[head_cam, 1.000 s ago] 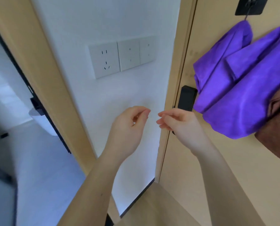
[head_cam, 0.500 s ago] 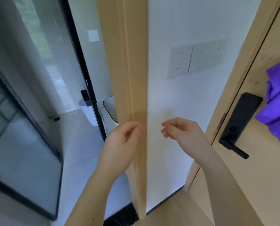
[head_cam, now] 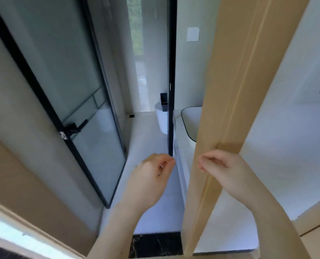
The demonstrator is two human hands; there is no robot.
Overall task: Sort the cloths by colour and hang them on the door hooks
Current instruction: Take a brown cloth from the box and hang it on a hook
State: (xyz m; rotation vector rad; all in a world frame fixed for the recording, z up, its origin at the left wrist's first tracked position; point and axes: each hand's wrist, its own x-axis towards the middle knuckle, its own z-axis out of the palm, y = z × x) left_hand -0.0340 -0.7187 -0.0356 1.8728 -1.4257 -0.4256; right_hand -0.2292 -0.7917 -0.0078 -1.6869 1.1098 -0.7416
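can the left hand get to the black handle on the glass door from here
Probably yes. The left hand holds nothing, and nothing stands between it and the handle, up to its left; it may need a stretch or a step.

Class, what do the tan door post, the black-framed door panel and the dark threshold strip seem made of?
Tan door post: probably wood or laminate, matte, grooved lengthwise. Black-framed door panel: frosted glass, hazily translucent, in a thin frame, likely metal. Dark threshold strip: likely polished stone, black with pale veins.
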